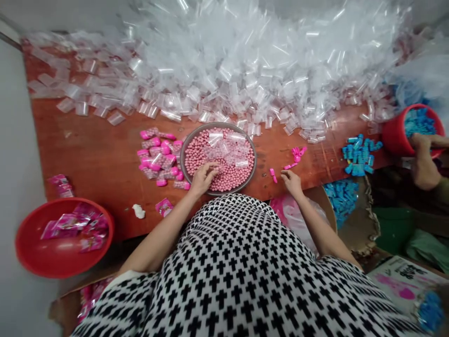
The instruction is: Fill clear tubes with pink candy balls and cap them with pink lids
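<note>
While holding left hand over beads at bowl's seven o'clock, right hand near caps at three, both of untellable grip, work low against spills.

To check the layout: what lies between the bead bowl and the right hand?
In the head view, small pink pieces lie on the table between the bowl and right hand.

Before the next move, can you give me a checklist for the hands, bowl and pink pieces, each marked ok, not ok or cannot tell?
1. Left hand at the bowl: ok, over the beads.
2. Left hand's grip: cannot tell, fingertips unclear.
3. Clear tubes in the bowl: ok, several lie on the beads.
4. Right hand near the pink pieces: ok.
5. Pink pieces gathered together: not ok, some lie apart.
</note>
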